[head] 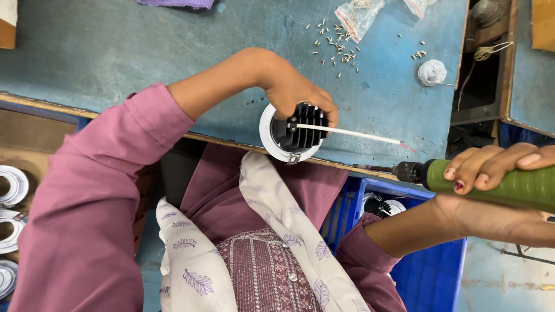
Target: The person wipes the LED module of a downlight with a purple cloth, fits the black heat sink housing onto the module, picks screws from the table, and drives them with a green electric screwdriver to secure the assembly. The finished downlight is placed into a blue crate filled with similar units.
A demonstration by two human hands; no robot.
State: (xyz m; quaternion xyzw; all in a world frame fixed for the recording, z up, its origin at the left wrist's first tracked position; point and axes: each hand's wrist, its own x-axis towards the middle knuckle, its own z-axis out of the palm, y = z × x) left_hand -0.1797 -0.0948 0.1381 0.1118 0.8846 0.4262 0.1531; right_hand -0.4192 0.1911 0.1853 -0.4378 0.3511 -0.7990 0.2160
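Gripping finned lamp housing [298,132], left hand [298,89]; right hand [497,167] grasping green screwdriver [491,184]

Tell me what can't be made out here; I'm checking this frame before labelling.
- Head view: the left hand covers part of the finned lamp housing.
- The green screwdriver in the right hand runs off the right edge.
- The loose screws are too small to tell their type.

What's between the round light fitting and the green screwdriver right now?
In the head view, a white cable runs from the light fitting toward the green screwdriver in the right hand, over bare blue table.
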